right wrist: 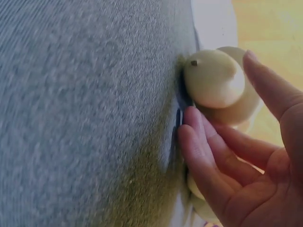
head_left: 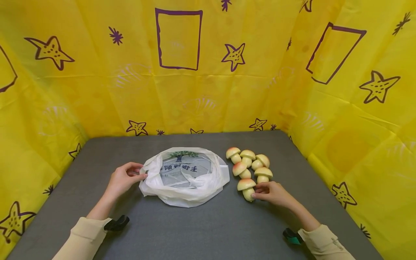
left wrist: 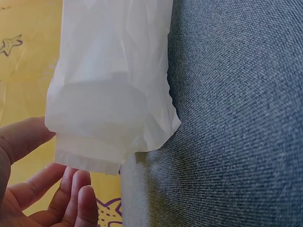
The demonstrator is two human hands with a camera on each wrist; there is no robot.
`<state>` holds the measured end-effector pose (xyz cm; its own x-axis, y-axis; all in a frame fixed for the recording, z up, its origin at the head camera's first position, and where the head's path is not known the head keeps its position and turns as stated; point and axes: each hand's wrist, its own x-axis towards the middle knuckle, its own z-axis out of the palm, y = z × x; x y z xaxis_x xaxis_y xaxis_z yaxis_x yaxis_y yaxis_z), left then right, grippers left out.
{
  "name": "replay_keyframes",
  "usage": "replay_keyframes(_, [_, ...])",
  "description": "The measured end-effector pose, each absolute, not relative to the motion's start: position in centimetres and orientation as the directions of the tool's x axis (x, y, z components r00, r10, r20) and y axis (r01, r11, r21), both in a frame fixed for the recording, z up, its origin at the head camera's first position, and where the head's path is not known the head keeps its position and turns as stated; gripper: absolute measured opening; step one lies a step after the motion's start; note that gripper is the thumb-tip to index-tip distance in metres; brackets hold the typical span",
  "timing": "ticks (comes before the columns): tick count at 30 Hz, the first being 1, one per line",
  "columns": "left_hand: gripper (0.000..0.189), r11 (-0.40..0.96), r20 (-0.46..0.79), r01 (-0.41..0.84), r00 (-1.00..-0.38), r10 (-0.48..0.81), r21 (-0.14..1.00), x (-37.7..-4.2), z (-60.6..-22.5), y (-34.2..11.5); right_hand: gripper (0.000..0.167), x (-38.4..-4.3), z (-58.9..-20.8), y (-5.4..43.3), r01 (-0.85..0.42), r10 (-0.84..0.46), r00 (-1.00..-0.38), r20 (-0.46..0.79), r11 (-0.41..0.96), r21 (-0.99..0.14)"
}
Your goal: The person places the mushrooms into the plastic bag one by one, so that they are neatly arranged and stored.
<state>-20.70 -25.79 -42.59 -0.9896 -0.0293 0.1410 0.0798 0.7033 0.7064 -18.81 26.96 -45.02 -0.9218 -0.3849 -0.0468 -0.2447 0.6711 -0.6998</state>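
A white plastic bag [head_left: 195, 196] lies on the grey table with its rim rolled outward and its mouth facing up. Printed lettering and a tree show inside. At the bag's left rim, my left hand [head_left: 125, 177] holds the edge between thumb and fingers; in the left wrist view the fingertips pass partly behind the bag [left wrist: 109, 94]. To the bag's right, my right hand [head_left: 271, 193] touches the stem of the nearest toy mushroom [head_left: 247, 185]. The right wrist view shows that mushroom [right wrist: 215, 78] between the spread thumb and fairly straight fingers.
Several more mushrooms, with cream stems and reddish-yellow caps, stand close behind, among them one mushroom [head_left: 263, 173] beside my right fingers. Yellow patterned cloth [head_left: 201, 94] walls the table [head_left: 195, 234] at the back and sides.
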Motion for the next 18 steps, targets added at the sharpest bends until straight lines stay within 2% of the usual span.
replay_keyframes(11, [0.045, 0.703, 0.147, 0.087, -0.989, -0.025, 0.706, -20.5, -42.8, -25.7, 0.034, -19.0, -45.2, 26.0, -0.278, -0.362, -0.932, -0.008, 0.73, -0.625])
replay_keyframes(18, [0.045, 0.702, 0.146, 0.087, -0.989, -0.025, 0.707, -20.7, -43.0, -25.7, 0.026, -19.0, -45.0, 25.4, -0.258, -0.363, -0.931, -0.036, 0.725, -0.639])
